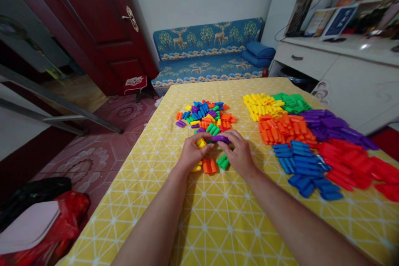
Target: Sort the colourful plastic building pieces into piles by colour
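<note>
Between the fingertips of both my hands is a small purple plastic tube-shaped piece (220, 138). My left hand (193, 151) pinches its left end, and a yellow piece (201, 143) shows at that hand's fingers; I cannot tell if it is held or lies behind. My right hand (239, 153) closes on the right end. On the cloth just below the hands lie orange pieces (209, 166) and green pieces (223, 161), the green partly hidden by my right hand. Beyond my fingers spreads a mixed-colour heap (202, 112) of similar ribbed pieces.
Sorted by colour on the table's right are yellow (262, 106), green (293, 103), orange (285, 129), purple (335, 126), blue (304, 166) and red (355, 164) piles. A yellow patterned cloth (149, 199) covers the table. Behind it stands a blue sofa (199, 64).
</note>
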`<action>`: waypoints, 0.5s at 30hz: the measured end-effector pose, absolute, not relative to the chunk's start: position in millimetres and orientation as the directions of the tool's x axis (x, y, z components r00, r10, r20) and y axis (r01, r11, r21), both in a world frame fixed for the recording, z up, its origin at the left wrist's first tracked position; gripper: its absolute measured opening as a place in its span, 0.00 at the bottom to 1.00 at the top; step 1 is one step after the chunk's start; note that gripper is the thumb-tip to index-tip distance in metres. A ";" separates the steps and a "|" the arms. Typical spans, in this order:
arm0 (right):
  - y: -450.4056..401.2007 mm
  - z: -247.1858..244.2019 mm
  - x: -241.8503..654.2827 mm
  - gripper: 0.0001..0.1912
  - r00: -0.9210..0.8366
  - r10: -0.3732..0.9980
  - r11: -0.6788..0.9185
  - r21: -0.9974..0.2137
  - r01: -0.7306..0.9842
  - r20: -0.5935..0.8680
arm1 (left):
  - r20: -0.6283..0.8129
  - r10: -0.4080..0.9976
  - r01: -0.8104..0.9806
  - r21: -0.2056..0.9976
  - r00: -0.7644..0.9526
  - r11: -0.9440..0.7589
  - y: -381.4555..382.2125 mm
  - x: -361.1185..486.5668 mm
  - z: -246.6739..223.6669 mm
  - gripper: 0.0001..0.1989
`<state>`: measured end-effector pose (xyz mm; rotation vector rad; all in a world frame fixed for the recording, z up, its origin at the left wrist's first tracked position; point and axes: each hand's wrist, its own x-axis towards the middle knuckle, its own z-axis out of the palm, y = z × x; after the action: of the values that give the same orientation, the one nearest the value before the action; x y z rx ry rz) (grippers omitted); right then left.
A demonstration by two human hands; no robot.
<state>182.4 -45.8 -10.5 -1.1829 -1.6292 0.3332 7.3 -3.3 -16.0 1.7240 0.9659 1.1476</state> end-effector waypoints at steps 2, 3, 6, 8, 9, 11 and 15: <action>-47.5 -8.3 183.4 0.09 0.101 0.796 0.464 -0.708 0.532 0.597 | 0.322 0.905 0.147 0.916 0.278 -0.372 -3.4 8.2 -14.5 0.16; -48.6 -7.6 183.7 0.09 0.135 0.794 0.452 -0.725 0.519 0.592 | 0.328 0.904 0.150 0.914 0.275 -0.378 -3.5 8.6 -13.8 0.18; -52.5 -6.8 183.7 0.09 0.254 0.850 0.373 -0.868 0.329 0.462 | 0.335 0.900 0.169 0.906 0.278 -0.389 -4.4 9.8 -11.9 0.21; -55.1 -6.7 182.9 0.12 0.304 0.905 0.279 -0.955 0.104 0.298 | 0.330 0.903 0.175 0.906 0.276 -0.385 -5.3 10.4 -11.0 0.20; -56.1 -6.3 182.7 0.14 0.318 0.919 0.244 -0.970 0.000 0.231 | 0.326 0.905 0.175 0.908 0.272 -0.380 -5.8 10.7 -10.8 0.19; -56.5 -4.2 184.8 0.16 0.345 0.922 0.234 -0.962 -0.141 0.173 | 0.314 0.913 0.170 0.916 0.259 -0.364 -6.4 11.1 -10.9 0.17; -48.9 12.8 212.1 0.14 0.432 0.871 0.331 -0.929 -0.166 0.233 | 0.297 0.919 0.177 0.921 0.260 -0.347 -5.7 10.8 -12.7 0.15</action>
<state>212.1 -48.9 12.8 -0.9987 -0.8656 0.8020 10.8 -5.7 -12.7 1.7199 1.0135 1.1526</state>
